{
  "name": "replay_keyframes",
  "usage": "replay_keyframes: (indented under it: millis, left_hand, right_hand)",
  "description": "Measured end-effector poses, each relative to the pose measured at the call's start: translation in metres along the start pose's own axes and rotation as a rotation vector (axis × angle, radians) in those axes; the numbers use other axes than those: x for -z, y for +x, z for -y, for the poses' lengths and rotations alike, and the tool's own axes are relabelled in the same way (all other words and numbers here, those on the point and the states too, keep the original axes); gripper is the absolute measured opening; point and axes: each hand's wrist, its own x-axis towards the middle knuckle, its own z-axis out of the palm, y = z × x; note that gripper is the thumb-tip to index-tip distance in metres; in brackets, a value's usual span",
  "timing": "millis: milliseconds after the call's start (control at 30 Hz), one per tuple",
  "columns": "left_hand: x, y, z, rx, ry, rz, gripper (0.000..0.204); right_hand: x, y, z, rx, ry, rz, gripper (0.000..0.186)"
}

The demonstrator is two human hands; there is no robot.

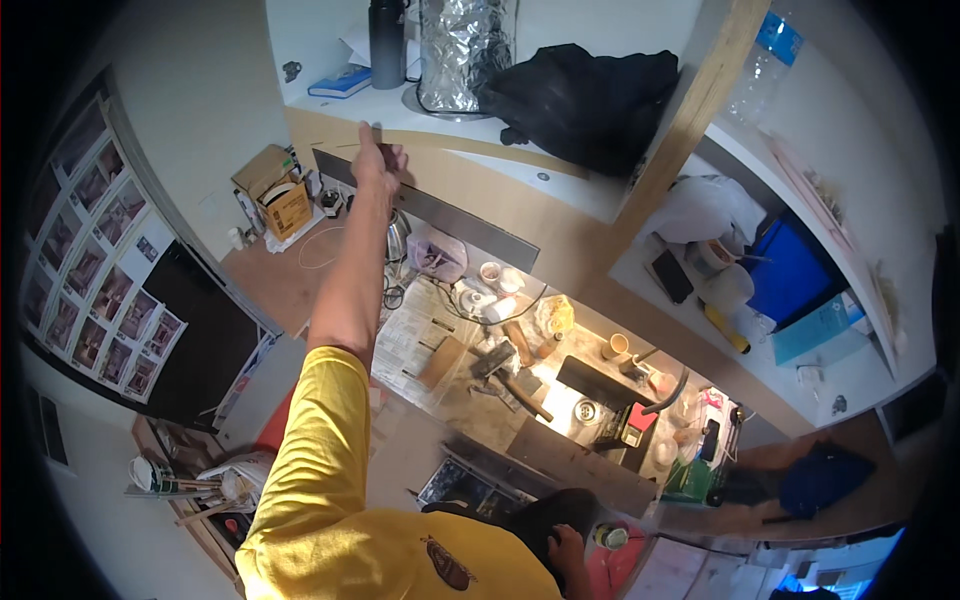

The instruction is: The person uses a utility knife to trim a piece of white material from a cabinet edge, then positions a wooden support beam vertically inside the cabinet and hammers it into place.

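My left arm reaches up and forward in a yellow sleeve. At its end, my left hand (377,163) is raised before the wooden front edge of an upper shelf (440,148), with its fingers apart. A dark patch shows between the fingers; I cannot tell whether it is shadow or a thing. Whether the hand touches the edge is also unclear. My right hand (567,550) hangs low by my dark trousers (535,520), fingers loosely bent and partly hidden, with nothing visible in it. A black bag (590,105) and a foil-wrapped object (465,55) sit on the shelf.
Below lies a cluttered worktop with a hammer (510,378), newspaper (405,335), cups (615,346) and a sink (585,400). A dark bottle (387,45) and blue book (342,83) share the upper shelf. A cardboard box (285,208) stands at the far left.
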Motion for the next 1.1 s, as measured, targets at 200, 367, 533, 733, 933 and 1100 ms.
replay_keyframes:
  millis: [200, 367, 533, 733, 933, 1100]
  left_hand:
    - [0.038, -0.016, -0.062, -0.154, -0.224, 0.093, 0.027]
    - [0.097, -0.169, -0.064, -0.378, -0.287, -0.005, 0.033]
    - [0.212, -0.326, 0.045, 0.549, -0.143, -0.053, 0.020]
    - [0.346, -0.477, 0.202, 0.960, -0.111, -0.105, 0.016]
    - [0.219, -0.510, 0.165, 1.140, 0.280, 0.102, 0.026]
    - [0.211, -0.459, 0.166, 0.774, 0.754, 0.534, 0.026]
  right_hand:
    - [-0.015, 0.021, 0.026, -0.132, -0.035, -0.016, 0.033]
    - [0.000, 0.079, 0.071, 0.128, 0.280, -0.144, 0.030]
    - [0.017, 0.141, 0.160, 0.301, 0.216, 0.107, 0.040]
    - [0.053, 0.132, 0.227, 0.345, 0.595, 0.111, 0.033]
    - [0.052, 0.111, 0.147, 0.082, 0.477, 0.082, 0.031]
    - [0.178, 0.117, 0.226, 0.155, 0.325, -0.474, 0.016]
